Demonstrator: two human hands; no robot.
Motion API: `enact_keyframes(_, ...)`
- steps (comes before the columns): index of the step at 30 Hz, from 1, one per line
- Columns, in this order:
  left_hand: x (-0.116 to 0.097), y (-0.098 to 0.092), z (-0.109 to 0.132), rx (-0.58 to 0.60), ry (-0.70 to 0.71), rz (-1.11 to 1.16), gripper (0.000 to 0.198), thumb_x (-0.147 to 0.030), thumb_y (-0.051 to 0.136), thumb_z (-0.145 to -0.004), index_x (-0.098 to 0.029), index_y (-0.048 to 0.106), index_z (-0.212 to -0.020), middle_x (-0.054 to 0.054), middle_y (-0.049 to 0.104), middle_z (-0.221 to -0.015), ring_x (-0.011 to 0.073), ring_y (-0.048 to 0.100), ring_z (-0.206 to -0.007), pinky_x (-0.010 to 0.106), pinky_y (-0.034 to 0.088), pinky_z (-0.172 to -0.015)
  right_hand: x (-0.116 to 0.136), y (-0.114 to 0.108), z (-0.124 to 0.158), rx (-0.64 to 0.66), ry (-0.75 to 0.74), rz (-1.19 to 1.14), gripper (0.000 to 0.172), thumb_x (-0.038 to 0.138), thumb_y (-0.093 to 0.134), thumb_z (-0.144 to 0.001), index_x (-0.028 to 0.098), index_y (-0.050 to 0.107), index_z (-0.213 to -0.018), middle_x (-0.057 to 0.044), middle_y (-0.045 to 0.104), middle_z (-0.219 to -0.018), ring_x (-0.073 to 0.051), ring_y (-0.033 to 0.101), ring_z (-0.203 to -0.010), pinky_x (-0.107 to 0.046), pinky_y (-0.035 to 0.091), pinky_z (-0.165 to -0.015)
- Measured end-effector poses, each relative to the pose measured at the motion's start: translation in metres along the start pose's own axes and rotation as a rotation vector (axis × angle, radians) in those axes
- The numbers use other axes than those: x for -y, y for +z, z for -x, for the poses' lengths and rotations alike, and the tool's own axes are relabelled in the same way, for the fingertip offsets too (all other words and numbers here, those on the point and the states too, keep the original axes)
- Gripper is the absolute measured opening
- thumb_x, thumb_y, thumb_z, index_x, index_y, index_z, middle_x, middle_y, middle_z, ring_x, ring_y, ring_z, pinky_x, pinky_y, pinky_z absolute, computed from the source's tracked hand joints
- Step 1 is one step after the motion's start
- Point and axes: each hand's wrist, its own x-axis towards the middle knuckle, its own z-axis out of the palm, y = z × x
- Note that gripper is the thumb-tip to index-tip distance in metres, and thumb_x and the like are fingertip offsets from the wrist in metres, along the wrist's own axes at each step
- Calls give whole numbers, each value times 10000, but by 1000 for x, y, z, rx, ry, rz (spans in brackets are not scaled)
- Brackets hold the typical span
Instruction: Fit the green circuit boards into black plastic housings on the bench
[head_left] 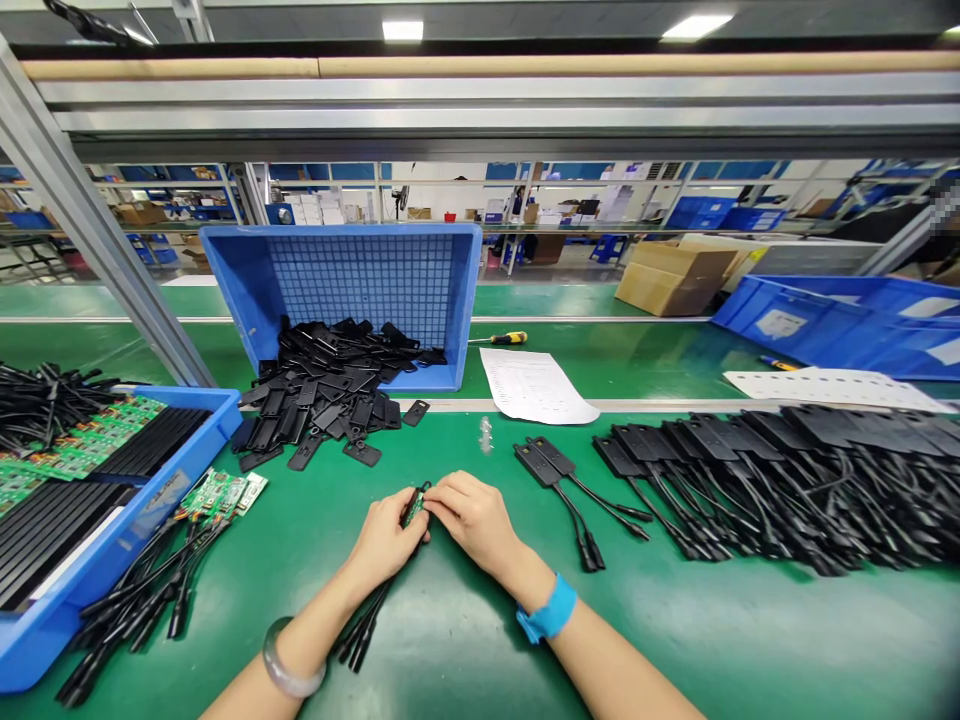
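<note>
Circuit board (414,507) clamped in left hand (386,537), right hand (471,512) pinching its edge; long axis slants far-right, cables (367,628) trailing near-left.

Green board (413,508), black cables (364,632)

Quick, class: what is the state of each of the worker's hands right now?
Left hand: closed, holding a board.
Right hand: closed in a pinch at the board; whether it grips anything cannot be told.
</note>
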Motion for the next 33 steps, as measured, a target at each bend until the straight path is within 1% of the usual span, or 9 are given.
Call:
enact_keyframes(7,2,0,0,0,-6,-22,124,-267,441,-813,-204,491,-718,-13,646,-608,140,579,-534,217,380,-538,-2,2,2,17,-20,43,230,247,477,-962,199,690,-891,-46,678,-794,-170,584,-727,-278,458,-653)
enact_keyframes(12,1,0,0,6,-3,-33,123,-260,436,-810,-202,510,-731,-13,645,-613,144,586,-545,219,387,-550,-2,4,1,-12,-11,3,206,231,502,-948,199,692,-874,-42,685,-801,-166,598,-714,-277,462,-629)
enact_keyframes(17,-2,-1,0,19,0,-50,131,-255,429,-813,-201,524,-742,-13,649,-615,145,591,-551,219,392,-558,-4,5,1,-12,25,-35,204,234,512,-943,201,682,-834,-38,680,-795,-166,602,-723,-276,466,-646)
enact_keyframes(21,-3,-2,0,45,-5,-75,130,-247,432,-810,-198,540,-756,-10,650,-606,142,585,-531,218,390,-545,-6,2,0,57,23,-3,174,218,523,-933,199,657,-824,-32,652,-770,-164,583,-723,-270,452,-641)
enact_keyframes(26,1,-2,-2,65,5,-30,133,-251,441,-797,-194,544,-736,-3,644,-584,144,585,-514,223,411,-537,-2,-2,-4,192,-35,153,174,176,452,-946,178,591,-841,-55,591,-795,-188,547,-757,-276,436,-626)
enact_keyframes(28,4,-2,-3,65,-22,38,142,-282,447,-797,-191,547,-750,-4,641,-584,140,580,-497,221,417,-505,-1,-4,-5,243,1,139,149,163,449,-942,181,562,-846,-50,579,-811,-186,543,-761,-272,438,-630)
enact_keyframes(29,6,-2,-4,56,-53,86,152,-307,451,-797,-190,542,-764,-3,639,-591,137,574,-482,218,416,-475,-2,-6,-6,266,42,104,132,156,456,-937,185,550,-849,-42,580,-818,-178,545,-757,-265,441,-637)
enact_keyframes(31,9,-2,-6,25,-130,201,191,-368,466,-790,-186,520,-793,1,636,-613,132,565,-461,211,411,-418,-12,-10,-11,302,187,77,113,142,470,-929,192,540,-857,-22,591,-833,-155,561,-755,-244,445,-665)
enact_keyframes(33,11,-3,-8,-4,-179,315,252,-428,494,-773,-180,499,-813,8,629,-633,130,568,-468,210,422,-396,-30,-15,-17,316,362,150,121,122,465,-923,185,550,-865,-26,612,-858,-149,584,-780,-237,443,-700)
